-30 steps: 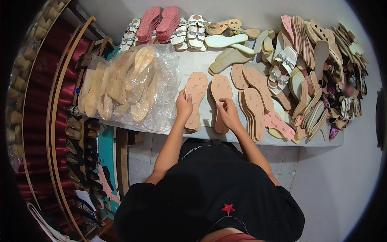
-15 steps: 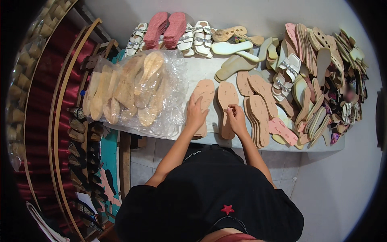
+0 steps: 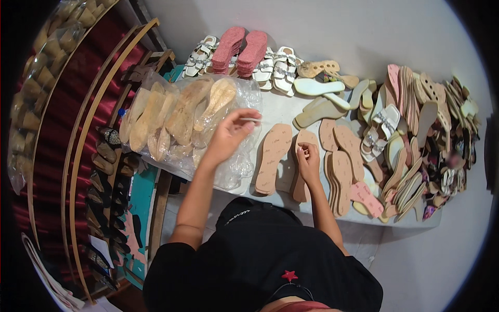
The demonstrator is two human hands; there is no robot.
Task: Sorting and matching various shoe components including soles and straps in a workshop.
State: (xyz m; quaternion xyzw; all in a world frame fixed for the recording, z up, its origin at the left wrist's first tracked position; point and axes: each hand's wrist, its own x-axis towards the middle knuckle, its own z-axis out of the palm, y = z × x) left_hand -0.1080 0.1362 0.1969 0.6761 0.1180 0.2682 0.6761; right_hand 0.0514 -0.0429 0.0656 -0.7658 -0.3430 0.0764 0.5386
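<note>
My left hand is raised over the edge of the clear plastic bag, which is full of wooden shoe lasts. Its fingers are bent around a small whitish sliver, too small to name. Below and right of it, a tan insole lies flat near the table's front. My right hand is over a second tan insole, fingertips pinched together. Whatever they hold, if anything, is hidden. A stack of similar insoles stands just right of that hand.
White sandals and pink sole stacks line the back of the table. Piled soles and sandals crowd the right side. On the left, a wooden rack holds shoes, beside a red curtain.
My left hand has lifted off the left insole and moved up and left, over the bag's edge. My right hand stays by its insole, fingers still pinched. The whole view has shifted.
</note>
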